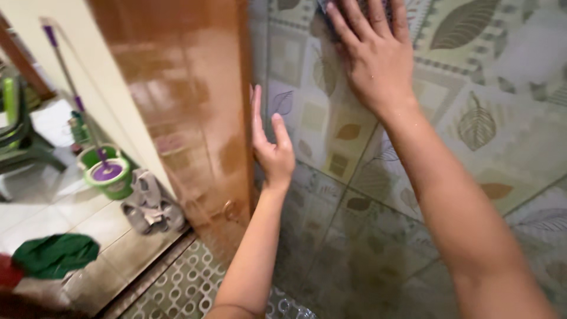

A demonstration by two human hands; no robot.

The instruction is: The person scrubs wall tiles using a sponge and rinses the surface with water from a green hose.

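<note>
- Right hand flat, fingers spread, pressing dark scrub pad on leaf-patterned wall tile, top of view.
- Left hand open, holding nothing, bracing by brown door edge.
- Best w/ even palm pressure, short overlapping strokes along grout.

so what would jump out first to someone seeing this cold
The right hand presses flat on the leaf-patterned tiled wall, over a dark pad barely visible at the top edge. The left hand rests by the glossy brown wooden door; a green mop bucket stands beyond.
</note>
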